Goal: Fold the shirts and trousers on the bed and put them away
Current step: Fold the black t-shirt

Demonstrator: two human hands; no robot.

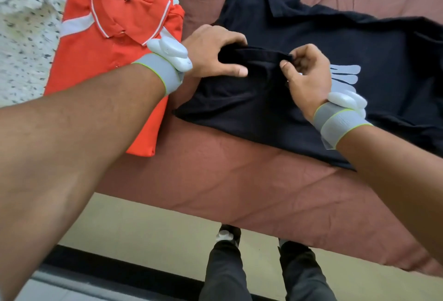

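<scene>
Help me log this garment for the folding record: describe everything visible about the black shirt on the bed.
The black shirt is a dark polo of soft, matte knit cloth, with a collar at its far end and a pale printed graphic near the right wrist. It lies mostly spread, slightly wrinkled, on the reddish-brown bedsheet, right of a folded orange polo. It is only partly folded: the left hand and right hand both pinch a raised fold of its fabric near the middle, and the right forearm crosses its near edge.

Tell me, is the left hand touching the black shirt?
Touching. The head view shows the left hand gripping a raised fold of the black shirt, fingers curled over its edge.
</scene>
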